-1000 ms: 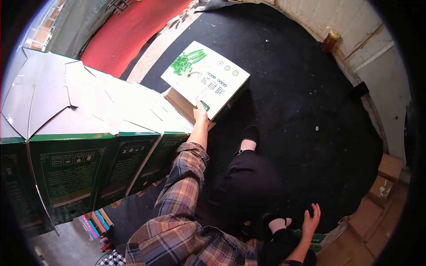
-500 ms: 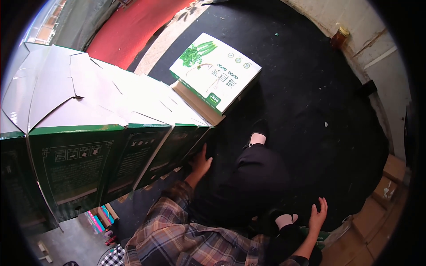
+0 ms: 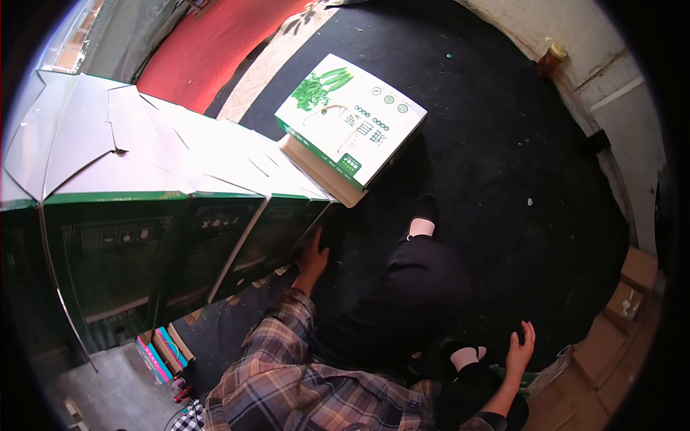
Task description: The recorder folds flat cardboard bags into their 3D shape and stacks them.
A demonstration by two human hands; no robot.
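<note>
In the head view, the left hand [image 3: 311, 260] is held with thumb spread from fingers by the right end of a row of green boxes [image 3: 118, 251] (whether contact is made cannot be told), while the right hand [image 3: 520, 352] is kept loosely open, nothing grasped; beyond that end, a white-topped carton [image 3: 352, 118] is set on black floor covering [image 3: 517, 144]
</note>
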